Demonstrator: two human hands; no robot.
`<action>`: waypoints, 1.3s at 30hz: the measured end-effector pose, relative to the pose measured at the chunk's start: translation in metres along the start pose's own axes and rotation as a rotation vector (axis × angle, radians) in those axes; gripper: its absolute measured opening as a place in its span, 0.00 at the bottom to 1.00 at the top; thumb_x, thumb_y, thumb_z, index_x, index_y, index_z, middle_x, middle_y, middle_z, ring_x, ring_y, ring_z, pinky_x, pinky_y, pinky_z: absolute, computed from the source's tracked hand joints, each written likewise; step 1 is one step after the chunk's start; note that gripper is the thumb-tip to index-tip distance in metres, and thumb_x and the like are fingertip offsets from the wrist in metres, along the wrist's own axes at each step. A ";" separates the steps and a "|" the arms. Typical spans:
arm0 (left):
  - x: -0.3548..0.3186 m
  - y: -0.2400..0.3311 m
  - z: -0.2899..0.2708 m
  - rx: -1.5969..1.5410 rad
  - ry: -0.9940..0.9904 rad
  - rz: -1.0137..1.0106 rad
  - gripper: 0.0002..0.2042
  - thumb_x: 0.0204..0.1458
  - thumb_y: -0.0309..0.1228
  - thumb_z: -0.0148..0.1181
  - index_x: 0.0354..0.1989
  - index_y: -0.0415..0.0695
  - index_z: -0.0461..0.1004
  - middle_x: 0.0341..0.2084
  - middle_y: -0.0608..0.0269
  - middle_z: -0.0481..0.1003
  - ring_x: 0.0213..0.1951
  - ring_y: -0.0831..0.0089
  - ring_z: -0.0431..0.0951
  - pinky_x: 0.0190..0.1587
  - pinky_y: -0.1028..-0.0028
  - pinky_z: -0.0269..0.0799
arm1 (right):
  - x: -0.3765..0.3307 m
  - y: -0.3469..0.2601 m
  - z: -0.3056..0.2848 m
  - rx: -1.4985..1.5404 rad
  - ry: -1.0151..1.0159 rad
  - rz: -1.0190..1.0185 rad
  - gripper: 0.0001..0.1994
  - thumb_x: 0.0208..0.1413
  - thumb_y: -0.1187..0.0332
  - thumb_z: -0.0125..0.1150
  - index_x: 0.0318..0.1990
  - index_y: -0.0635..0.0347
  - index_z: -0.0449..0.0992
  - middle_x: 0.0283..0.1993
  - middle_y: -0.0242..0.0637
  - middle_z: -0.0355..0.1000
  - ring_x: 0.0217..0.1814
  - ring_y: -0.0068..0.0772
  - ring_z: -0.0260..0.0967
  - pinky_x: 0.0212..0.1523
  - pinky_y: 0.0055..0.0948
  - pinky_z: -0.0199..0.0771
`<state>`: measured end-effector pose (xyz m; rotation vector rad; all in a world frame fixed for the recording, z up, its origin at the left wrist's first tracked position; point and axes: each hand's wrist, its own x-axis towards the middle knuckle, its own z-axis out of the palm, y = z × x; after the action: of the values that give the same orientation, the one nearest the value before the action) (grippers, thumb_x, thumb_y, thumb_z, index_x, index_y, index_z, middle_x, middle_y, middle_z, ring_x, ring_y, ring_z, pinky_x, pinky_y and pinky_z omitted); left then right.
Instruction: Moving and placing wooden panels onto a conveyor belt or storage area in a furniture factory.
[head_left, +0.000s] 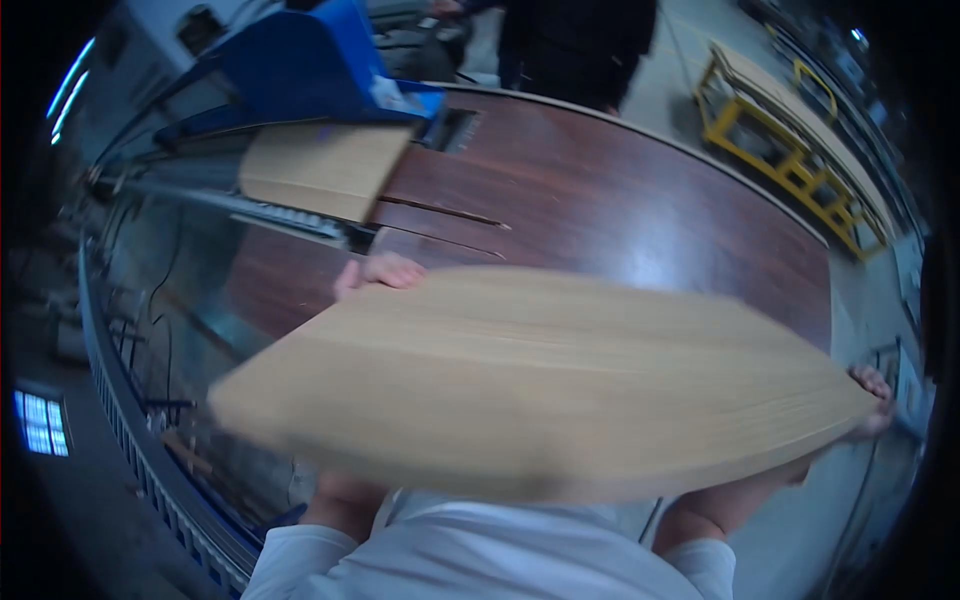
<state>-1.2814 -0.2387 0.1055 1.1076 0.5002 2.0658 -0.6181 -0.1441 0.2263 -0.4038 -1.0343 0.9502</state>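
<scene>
A large tan cardboard sheet (560, 370), slightly blurred, spans the space in front of my body. My left hand (385, 272) grips its far left edge, fingers curled over the top. At the right end, my right hand (875, 390) is closed around the edge, partly hidden by the sheet. Beyond it lies a dark reddish-brown worktable (620, 200) with a glossy top. A second cardboard sheet (320, 165) rests at the table's far left, partly under a blue machine housing (290, 70).
Two narrow slots (450, 212) run across the tabletop. A metal rail (240, 205) extends left from the table. A person in dark clothes (575, 50) stands behind the table. A yellow-framed rack (790, 165) stands at the far right.
</scene>
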 end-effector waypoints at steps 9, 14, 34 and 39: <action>-0.079 0.038 0.091 0.076 0.729 -0.726 0.37 0.65 0.59 0.37 0.72 0.41 0.50 0.72 0.57 0.52 0.72 0.63 0.49 0.71 0.61 0.43 | 0.063 0.071 0.028 -1.290 0.115 -0.049 0.24 0.68 0.48 0.47 0.51 0.62 0.73 0.44 0.34 0.67 0.51 0.28 0.62 0.59 0.28 0.59; -0.103 0.013 0.081 0.067 0.781 -0.928 0.32 0.67 0.54 0.38 0.71 0.42 0.53 0.69 0.57 0.56 0.70 0.64 0.53 0.70 0.62 0.46 | 0.052 0.159 -0.025 -1.494 0.080 0.462 0.24 0.65 0.50 0.54 0.34 0.69 0.74 0.34 0.45 0.73 0.38 0.35 0.68 0.48 0.35 0.68; -0.150 0.021 0.058 1.401 0.056 -1.079 0.26 0.53 0.31 0.64 0.61 0.44 0.68 0.43 0.48 0.72 0.42 0.59 0.76 0.49 0.64 0.72 | -0.051 0.193 -0.001 -1.807 -0.013 0.846 0.33 0.59 0.41 0.54 0.52 0.69 0.73 0.50 0.57 0.75 0.56 0.54 0.72 0.56 0.42 0.69; -0.135 0.035 0.052 1.380 -0.003 -1.162 0.23 0.52 0.32 0.65 0.58 0.43 0.72 0.41 0.49 0.76 0.42 0.62 0.80 0.47 0.66 0.75 | -0.067 0.194 0.005 -1.846 -0.053 0.741 0.30 0.59 0.46 0.57 0.54 0.68 0.74 0.50 0.56 0.75 0.55 0.54 0.73 0.56 0.42 0.70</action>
<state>-1.2040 -0.3631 0.0823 0.9939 2.0988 0.5037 -0.7260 -0.0921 0.0593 -2.3950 -1.6219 0.3094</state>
